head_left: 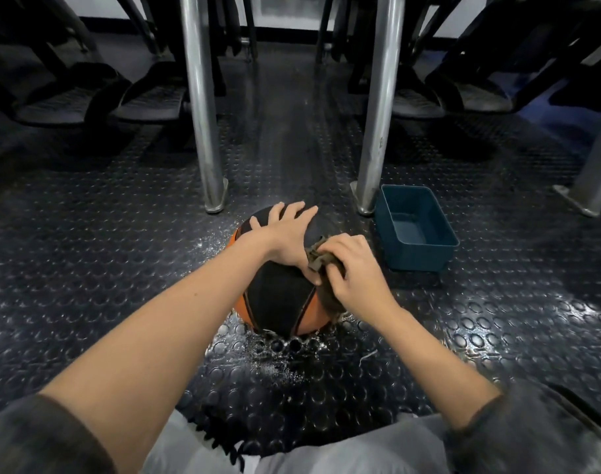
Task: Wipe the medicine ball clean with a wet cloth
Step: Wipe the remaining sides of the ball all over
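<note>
Dark studded rubber flooring (87, 268) glistened with water around a black-and-orange medicine ball (278, 299) resting on it. On the ball's top, the left hand (285, 234) lay flat with fingers spread and straight. Beside it, the right hand (350, 268) curled its fingers around a bunched olive cloth (317, 260), pressing it against the ball's upper right side. Just right stood a blue tub (415, 230), near two metal legs (203, 107).

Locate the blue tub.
Head view, right of centre: the blue tub stands on the studded floor, just right of the medicine ball and beside the foot of the right metal post.
</note>
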The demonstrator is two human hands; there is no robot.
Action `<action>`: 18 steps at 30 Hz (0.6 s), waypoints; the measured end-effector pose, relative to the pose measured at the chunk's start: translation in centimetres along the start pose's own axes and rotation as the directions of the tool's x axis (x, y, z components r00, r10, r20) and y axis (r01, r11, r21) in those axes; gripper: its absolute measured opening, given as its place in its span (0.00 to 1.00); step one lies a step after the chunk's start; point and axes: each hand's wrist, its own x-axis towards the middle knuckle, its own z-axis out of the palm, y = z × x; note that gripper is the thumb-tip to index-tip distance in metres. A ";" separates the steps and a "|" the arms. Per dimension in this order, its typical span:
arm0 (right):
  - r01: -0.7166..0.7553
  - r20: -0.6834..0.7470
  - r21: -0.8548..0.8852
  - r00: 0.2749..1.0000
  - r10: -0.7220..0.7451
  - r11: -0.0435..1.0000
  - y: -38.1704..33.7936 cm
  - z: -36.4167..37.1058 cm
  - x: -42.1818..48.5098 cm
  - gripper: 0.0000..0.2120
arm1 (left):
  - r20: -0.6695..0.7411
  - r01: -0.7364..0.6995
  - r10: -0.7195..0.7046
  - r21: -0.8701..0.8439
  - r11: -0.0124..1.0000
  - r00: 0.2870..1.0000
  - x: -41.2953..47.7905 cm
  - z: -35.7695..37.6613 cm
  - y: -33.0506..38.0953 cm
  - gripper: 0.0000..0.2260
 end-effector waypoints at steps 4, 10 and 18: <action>-0.010 -0.053 -0.018 0.999 0.010 1.000 1.5 0.3 1.0 0.10 | -0.032 -0.088 0.088 0.021 0.996 0.996 -0.7 0.7 -0.6 0.57; -0.309 -0.042 0.056 0.949 0.311 0.950 3.9 0.1 2.8 0.11 | -0.085 -0.106 0.107 0.023 0.994 0.991 -1.7 1.9 -0.9 0.58; 0.081 -0.023 0.012 0.996 -0.081 0.997 0.2 -0.3 -0.4 0.09 | -0.104 -0.120 0.120 0.001 0.993 0.987 -1.9 1.7 -1.3 0.56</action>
